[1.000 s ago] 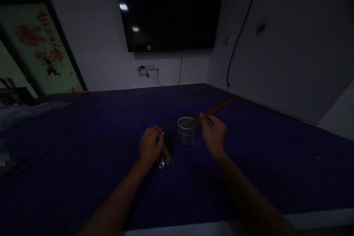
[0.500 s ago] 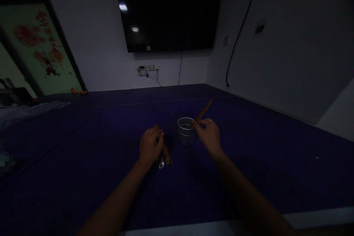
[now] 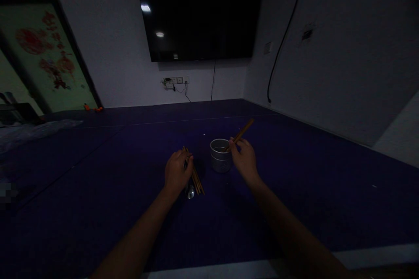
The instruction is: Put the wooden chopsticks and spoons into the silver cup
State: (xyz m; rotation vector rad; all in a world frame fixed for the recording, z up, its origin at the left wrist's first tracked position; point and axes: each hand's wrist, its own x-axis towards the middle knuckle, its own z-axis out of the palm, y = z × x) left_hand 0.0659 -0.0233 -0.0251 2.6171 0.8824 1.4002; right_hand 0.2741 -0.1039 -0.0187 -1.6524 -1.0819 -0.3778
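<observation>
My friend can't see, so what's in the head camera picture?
A right hand holds brown wooden chopsticks at the mouth of a round silver metal cup. The left hand partly covers more chopsticks and a shiny metal spoon.

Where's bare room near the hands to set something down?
The dark purple surface looks free between the left hand and crumpled clear plastic, and right of the right hand, bar specks. Crowded: around the round silver metal cup, slim brown chopsticks and shiny metal spoon.
</observation>
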